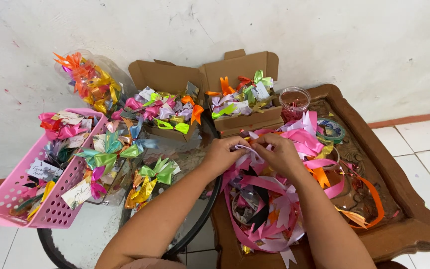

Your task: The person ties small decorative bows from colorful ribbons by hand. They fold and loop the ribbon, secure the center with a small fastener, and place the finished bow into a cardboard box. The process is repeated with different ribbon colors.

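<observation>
left hand (222,155) and right hand (279,153) meet fingertip to fingertip, both pinching a pale lilac ribbon piece (249,153) | ribbon lies roughly left-to-right between them, over the ribbon heap (274,199) | satin, glossy, flat strips, loose loops | carved wooden table (404,219) beneath | cardboard boxes (240,94) of bows behind | pink perforated plastic basket (51,209) far left
</observation>
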